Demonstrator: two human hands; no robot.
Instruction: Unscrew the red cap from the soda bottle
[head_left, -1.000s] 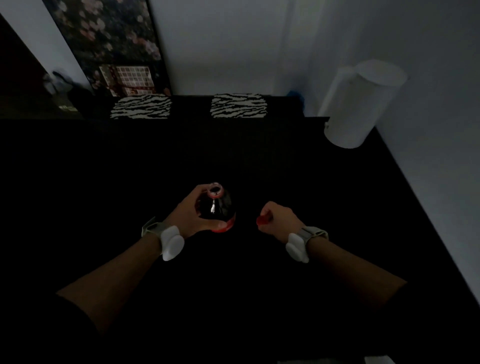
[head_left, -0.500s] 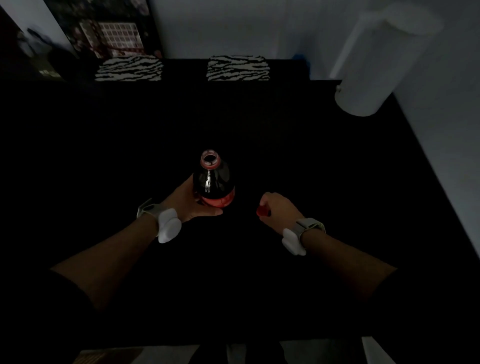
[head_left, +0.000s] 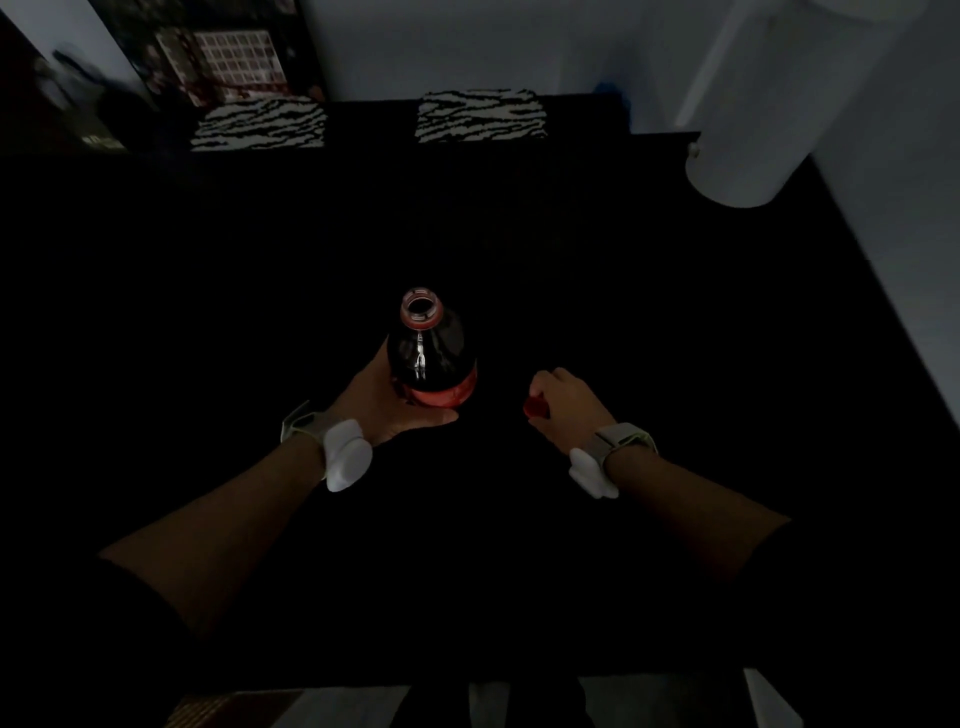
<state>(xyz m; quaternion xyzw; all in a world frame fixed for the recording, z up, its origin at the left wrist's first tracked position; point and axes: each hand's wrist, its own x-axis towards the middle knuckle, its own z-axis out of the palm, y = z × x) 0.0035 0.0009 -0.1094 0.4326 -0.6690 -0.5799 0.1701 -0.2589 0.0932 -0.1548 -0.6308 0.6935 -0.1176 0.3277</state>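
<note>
- Standing upright on the black worktop, the dark plastic soda bottle with a red label has an open, uncapped neck.
- Left hand is wrapped around the bottle's lower body at the label.
- Right hand is closed on the small red screw cap, just right of the bottle and apart from it.
- Both wrists carry pale bands.
- White cylindrical container stands at the far right corner.

Very dim; the desk reads pure black. A thin glare streaks the bottle beside the left hand; edges bend.
</note>
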